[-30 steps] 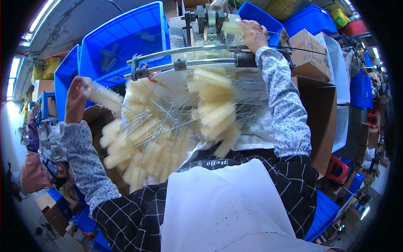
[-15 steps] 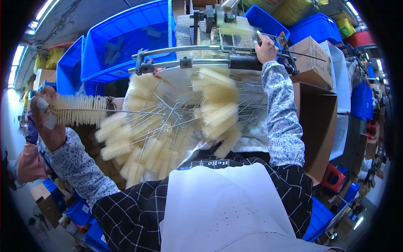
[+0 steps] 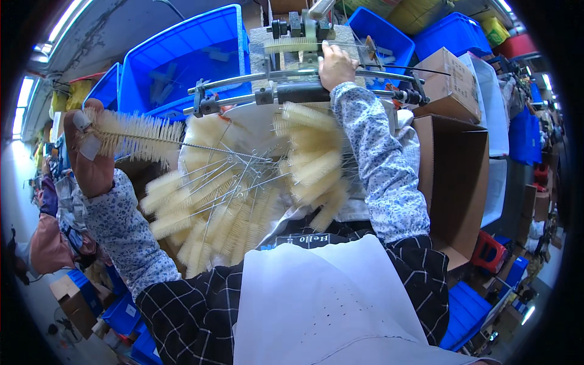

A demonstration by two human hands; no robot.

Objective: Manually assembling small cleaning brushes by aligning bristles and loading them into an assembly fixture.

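Note:
My left hand [image 3: 91, 146], raised at the left with white tape on its fingers, is closed round the bristled end of a cream bottle brush [image 3: 134, 135]. The brush's twisted wire stem points right, over a pile of similar brushes [image 3: 225, 225] with looped wire ends. At the top, my right hand [image 3: 336, 66] curls over the sliding carriage [image 3: 301, 92] of a metal machine with two rails [image 3: 243, 99]. Just left of its fingertips, a bristled brush [image 3: 291, 45] lies level in the machine. The underside of that hand is hidden.
A big blue bin [image 3: 182, 67] with a few clear pieces stands behind the pile at left. To the right are an open cardboard box [image 3: 453, 188], a closed carton [image 3: 447, 85] and white tubs [image 3: 490, 103]. Further blue bins [image 3: 453, 39] stand behind.
My right hand has slid left along the rails, and the carriage and the brush in the machine have moved left with it. My left hand has shifted slightly right with its brush.

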